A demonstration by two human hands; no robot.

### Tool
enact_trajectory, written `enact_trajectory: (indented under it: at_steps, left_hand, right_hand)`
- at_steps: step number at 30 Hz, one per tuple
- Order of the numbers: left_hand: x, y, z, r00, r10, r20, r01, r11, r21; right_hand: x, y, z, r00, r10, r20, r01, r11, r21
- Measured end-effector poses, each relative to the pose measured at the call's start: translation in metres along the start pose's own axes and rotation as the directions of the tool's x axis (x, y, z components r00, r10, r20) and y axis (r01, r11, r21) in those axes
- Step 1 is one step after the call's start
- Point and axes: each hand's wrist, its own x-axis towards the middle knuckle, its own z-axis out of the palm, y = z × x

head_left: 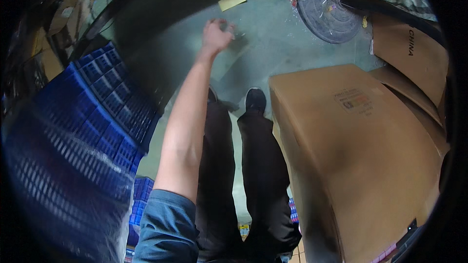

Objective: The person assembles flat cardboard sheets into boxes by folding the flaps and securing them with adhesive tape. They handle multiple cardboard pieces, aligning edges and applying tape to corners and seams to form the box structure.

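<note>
My left hand (217, 36) reaches out over the green-grey floor (185, 39), the arm stretched forward from a blue short sleeve. Its fingers are curled toward the thumb. Something small and pale may be between the fingertips, but it is too blurred to name. A flat yellow piece of paper or card (232, 1) lies on the floor just beyond the fingers, apart from them. My right hand is out of view.
Stacked blue plastic crates (107, 92), partly under clear wrap, rise on my left. A large brown cardboard box (356, 141) stands close on my right. Farther right lean cardboard sheets (407, 48). A round grey base (331, 17) with litter sits at the far right.
</note>
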Motion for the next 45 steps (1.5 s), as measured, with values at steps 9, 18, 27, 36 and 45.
enact_trajectory:
  at_steps: [9, 18, 27, 36, 45]
  left_hand:
    - [0.087, -0.007, 0.068, 0.997, -0.045, -0.068, 0.043, 0.999, -0.034]
    - [-0.198, -0.003, 0.024, 0.939, -0.234, -0.250, 0.161, 0.946, -0.282]
    - [-0.380, 0.269, -0.186, 0.990, -0.089, -0.109, 0.001, 0.776, -0.631]
    - [-0.478, 0.427, -0.436, 0.800, 0.598, -0.052, -0.506, 0.626, -0.594]
    - [-0.489, 0.324, -0.481, 0.907, 0.283, -0.311, -0.420, 0.631, -0.653]
  right_hand:
    - [-0.008, 0.054, -0.043, 0.975, 0.220, -0.023, -0.221, 0.958, -0.182]
    - [0.011, 0.051, -0.090, 0.987, -0.137, 0.082, 0.138, 0.990, -0.011]
    - [-0.081, -0.170, -0.106, 0.703, -0.645, -0.300, 0.699, 0.703, 0.127]
    - [-0.200, -0.408, -0.041, 0.375, -0.896, 0.236, 0.645, 0.435, 0.628]
    - [-0.171, -0.543, 0.063, 0.348, -0.793, 0.500, 0.697, 0.575, 0.427]
